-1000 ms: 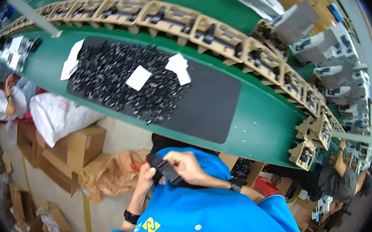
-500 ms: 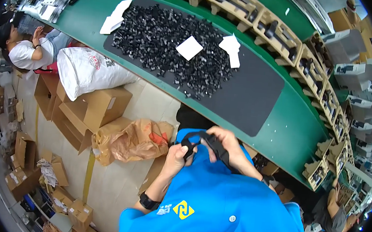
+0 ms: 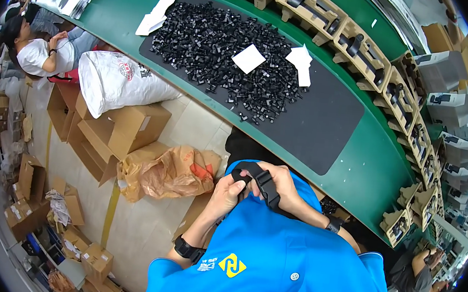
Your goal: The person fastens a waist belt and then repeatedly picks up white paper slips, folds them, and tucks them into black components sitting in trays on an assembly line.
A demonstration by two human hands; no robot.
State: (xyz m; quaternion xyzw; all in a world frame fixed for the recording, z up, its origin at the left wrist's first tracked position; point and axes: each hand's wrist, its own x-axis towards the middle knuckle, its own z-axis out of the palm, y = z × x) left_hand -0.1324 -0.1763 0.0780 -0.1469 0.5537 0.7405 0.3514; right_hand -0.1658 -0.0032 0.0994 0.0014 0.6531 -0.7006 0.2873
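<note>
Black strap [image 3: 267,190] held up in front of my blue shirt [image 3: 269,251], on the near side of the green tabletop [image 3: 374,182].
The fingers of my left hand [image 3: 224,196] are closed on the strap's looped end, while those of my right hand [image 3: 282,184] grasp it a little farther right. On the tabletop lies a dark grey mat [image 3: 319,134], its left part covered by a heap of small black pieces [image 3: 209,51], with a white paper square [image 3: 248,58] on top. Beige trays [image 3: 355,70] run along the far side and curve round to the right. To my left, a white sack [image 3: 118,87] rests by open cardboard boxes [image 3: 142,129], and a crumpled brown bag [image 3: 166,173] sits nearer me.
</note>
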